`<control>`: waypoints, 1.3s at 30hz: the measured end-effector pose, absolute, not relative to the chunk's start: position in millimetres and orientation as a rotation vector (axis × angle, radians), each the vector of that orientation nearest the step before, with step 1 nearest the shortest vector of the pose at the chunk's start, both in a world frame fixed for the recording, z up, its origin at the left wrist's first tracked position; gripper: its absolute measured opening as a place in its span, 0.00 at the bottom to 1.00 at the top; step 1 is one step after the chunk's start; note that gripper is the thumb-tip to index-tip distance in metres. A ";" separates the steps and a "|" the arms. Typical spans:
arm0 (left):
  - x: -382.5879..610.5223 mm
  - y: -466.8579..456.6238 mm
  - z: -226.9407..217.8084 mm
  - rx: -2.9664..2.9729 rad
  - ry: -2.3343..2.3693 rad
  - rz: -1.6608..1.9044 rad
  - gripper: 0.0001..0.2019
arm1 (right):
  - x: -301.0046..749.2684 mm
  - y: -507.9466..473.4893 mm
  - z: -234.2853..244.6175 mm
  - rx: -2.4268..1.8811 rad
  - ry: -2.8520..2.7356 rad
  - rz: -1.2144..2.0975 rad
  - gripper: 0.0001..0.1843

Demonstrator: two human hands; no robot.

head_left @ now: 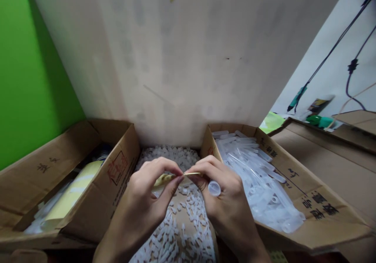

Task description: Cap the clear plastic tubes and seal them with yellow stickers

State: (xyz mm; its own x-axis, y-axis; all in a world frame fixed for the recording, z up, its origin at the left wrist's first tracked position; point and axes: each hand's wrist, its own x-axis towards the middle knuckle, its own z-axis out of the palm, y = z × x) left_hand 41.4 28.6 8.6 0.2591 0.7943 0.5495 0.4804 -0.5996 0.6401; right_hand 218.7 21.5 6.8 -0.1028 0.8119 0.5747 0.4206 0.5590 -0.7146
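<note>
My left hand (147,192) is closed in a pinch, thumb against forefinger, on a thin yellow strip (163,180). Part of this strip, with faint darker marks, shows inside the curl of the fingers; its exact kind I cannot make out. The thumb and forefinger of my right hand (225,200) pinch the strip's other end, so the fingertips of both hands nearly meet. Tucked in my right palm is a translucent plastic tube (214,188), its round end facing me. Beneath the hands, many small white plastic pieces (188,231) lie on a brown surface.
At left stands a cardboard box (100,200) with a yellow-labelled roll (73,192) inside. Another cardboard box (331,224) at right holds many translucent tubes (252,169). A white board (188,59) rises behind. Cables (337,47) hang at the far right.
</note>
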 end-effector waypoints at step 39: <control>37.0 22.6 10.9 2.175 1.037 1.281 0.05 | 215.8 19.5 6.4 -1.099 -1.751 0.571 0.10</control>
